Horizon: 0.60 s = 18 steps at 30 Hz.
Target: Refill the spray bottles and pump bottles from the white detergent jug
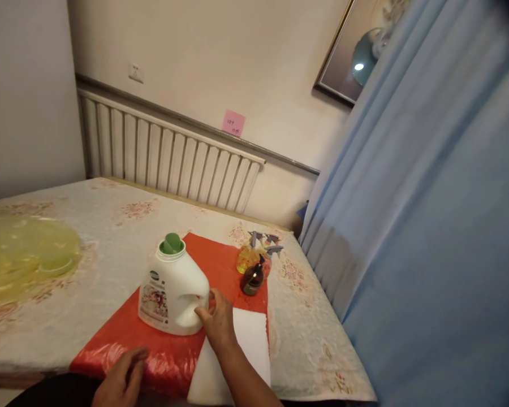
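Observation:
A large white detergent jug (180, 291) stands upright on a red plastic sheet (110, 333). Its mouth is uncapped, and a green pour spout (172, 243) shows in the neck. At the jug's right side, my right hand (219, 321) has its thumb and fingers on the handle, partly hidden behind it. My left hand (125, 377) is low at the front edge, apart from the jug, its fingers stretched out and holding nothing. To the right of my right hand lies a white folded cloth or paper (250, 339).
Behind the right hand stand a dark pump bottle (251, 280) and several spray bottles, one with yellow liquid (246, 259). A clear yellowish round plastic item (21, 254) lies at left on the floral cover (106, 237). A radiator (165, 152) and blue curtain (407, 186) border the surface.

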{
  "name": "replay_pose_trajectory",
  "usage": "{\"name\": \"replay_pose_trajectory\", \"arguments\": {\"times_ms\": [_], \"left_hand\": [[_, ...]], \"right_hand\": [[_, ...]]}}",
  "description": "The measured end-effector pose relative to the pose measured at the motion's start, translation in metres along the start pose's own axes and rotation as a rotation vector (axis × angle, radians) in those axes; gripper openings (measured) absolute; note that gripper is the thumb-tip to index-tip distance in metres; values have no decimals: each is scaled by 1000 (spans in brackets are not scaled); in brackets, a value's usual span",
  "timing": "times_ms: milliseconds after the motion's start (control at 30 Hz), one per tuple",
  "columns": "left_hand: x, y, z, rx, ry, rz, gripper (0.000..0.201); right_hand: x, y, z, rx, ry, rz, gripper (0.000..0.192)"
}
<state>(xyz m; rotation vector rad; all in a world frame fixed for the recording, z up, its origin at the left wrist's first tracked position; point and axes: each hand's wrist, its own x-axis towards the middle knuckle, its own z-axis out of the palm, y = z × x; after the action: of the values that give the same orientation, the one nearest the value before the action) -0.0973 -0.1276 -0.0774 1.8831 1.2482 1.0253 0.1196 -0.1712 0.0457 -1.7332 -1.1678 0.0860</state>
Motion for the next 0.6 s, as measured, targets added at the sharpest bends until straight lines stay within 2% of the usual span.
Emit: {"name": "replay_pose_trajectory", "arguments": {"times_ms": [100, 167, 233, 300, 367, 433, 600], "left_hand": [[-9, 14, 18, -53, -133, 43, 20], [-13, 34, 30, -81, -225, 74, 22], [-15, 60, 43, -83, -289, 122, 33], [-13, 88, 56, -45, -356, 180, 53], [-9, 111, 69, 48, -453, 198, 67], [-2, 125, 85, 164, -509, 170, 75], [19, 131, 119, 354, -572, 131, 84]], "right_hand": [[-19, 13, -17, 37, 20, 27, 42], [-32, 22, -31, 51, 70, 24, 45], [-43, 31, -45, 36, 141, 11, 50], [-50, 39, -57, -9, 165, 1, 59], [-53, 47, -65, -56, 97, 11, 70], [-54, 55, -70, -114, -10, 61, 82], [-53, 82, -72, -244, -159, 196, 95]]}}
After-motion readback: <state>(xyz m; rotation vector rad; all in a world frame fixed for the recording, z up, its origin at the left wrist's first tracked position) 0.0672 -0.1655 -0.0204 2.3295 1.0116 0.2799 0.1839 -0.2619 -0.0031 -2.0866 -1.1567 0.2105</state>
